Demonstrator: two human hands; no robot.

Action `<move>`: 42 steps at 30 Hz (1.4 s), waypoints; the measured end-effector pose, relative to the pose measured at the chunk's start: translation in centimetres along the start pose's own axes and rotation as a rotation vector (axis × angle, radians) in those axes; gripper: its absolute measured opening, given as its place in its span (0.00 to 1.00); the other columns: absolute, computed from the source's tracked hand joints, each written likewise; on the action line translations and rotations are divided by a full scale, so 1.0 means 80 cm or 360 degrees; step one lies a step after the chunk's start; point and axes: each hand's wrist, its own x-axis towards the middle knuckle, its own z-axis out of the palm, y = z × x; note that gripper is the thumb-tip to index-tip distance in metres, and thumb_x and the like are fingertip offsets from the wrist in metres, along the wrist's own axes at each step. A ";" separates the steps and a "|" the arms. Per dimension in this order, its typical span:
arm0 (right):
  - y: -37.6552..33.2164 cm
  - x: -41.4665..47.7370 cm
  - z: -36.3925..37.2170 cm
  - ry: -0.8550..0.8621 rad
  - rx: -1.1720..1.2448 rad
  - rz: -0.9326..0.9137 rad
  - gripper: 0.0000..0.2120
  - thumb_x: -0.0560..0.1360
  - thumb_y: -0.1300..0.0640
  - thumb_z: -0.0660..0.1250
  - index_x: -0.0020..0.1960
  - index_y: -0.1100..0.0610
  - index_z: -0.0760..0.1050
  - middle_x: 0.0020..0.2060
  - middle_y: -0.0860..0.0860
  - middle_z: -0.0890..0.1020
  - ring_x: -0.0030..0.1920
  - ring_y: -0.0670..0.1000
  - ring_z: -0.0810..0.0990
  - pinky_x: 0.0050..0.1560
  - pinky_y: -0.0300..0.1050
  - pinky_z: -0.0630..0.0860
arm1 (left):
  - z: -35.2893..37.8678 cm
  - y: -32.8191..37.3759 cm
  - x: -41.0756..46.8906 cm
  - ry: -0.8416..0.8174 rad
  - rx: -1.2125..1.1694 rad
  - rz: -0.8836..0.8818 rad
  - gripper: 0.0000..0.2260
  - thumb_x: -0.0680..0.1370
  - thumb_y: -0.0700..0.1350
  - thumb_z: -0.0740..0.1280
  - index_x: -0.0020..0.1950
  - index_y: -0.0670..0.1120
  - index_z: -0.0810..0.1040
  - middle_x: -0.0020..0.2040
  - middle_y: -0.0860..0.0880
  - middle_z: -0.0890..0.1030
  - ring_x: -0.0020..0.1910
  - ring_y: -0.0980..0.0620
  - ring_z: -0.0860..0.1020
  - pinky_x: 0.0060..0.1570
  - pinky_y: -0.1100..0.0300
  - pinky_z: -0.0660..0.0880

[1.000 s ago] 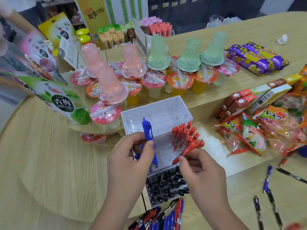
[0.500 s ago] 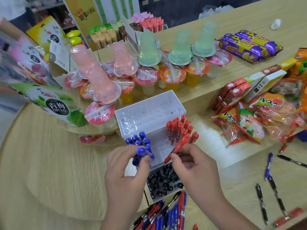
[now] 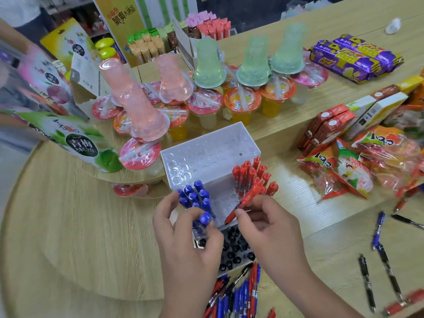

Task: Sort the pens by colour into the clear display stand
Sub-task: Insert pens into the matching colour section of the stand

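Note:
The clear display stand (image 3: 206,152) stands on the wooden table, stepped, with rows of holes. Several blue pens (image 3: 191,195) stand at its left, several red pens (image 3: 251,174) at its right, black pens (image 3: 234,246) in the lowest tier. My left hand (image 3: 183,235) pinches a blue pen (image 3: 203,222) upright at the near edge of the blue group. My right hand (image 3: 266,223) pinches a red pen (image 3: 246,200), tilted, its tip low beside the red group.
A heap of loose red, blue and black pens (image 3: 236,294) lies at the near edge. More pens (image 3: 380,255) lie scattered at the right. Jelly cups (image 3: 206,104) crowd a raised shelf behind the stand; snack packets (image 3: 358,161) lie to the right.
My left hand has lowered the blue pen from high above the stand down into the blue group. My right hand has kept the red pen, shifting it slightly.

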 end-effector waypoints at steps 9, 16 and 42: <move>0.011 0.005 -0.009 -0.0078 0.0027 0.0017 0.06 0.74 0.56 0.72 0.44 0.45 0.78 0.37 0.41 0.83 0.39 0.43 0.83 0.41 0.40 0.80 | 0.012 0.014 -0.006 0.0182 -0.0337 -0.0298 0.07 0.72 0.44 0.65 0.48 0.54 0.75 0.70 0.56 0.68 0.72 0.52 0.68 0.64 0.39 0.71; 0.012 0.007 -0.019 -0.0161 0.0060 0.0033 0.06 0.74 0.56 0.72 0.45 0.46 0.78 0.38 0.40 0.83 0.40 0.42 0.82 0.41 0.35 0.79 | -0.007 0.039 0.016 0.0343 -0.0509 -0.0282 0.13 0.71 0.43 0.63 0.45 0.62 0.76 0.46 0.51 0.81 0.48 0.50 0.80 0.51 0.52 0.78; 0.015 0.016 -0.026 -0.0327 -0.0022 -0.0095 0.08 0.71 0.60 0.74 0.41 0.48 0.79 0.34 0.44 0.83 0.35 0.44 0.83 0.37 0.34 0.78 | 0.029 0.030 -0.045 0.0814 -0.0250 -0.0233 0.13 0.71 0.43 0.70 0.47 0.63 0.81 0.43 0.54 0.80 0.38 0.49 0.78 0.34 0.50 0.73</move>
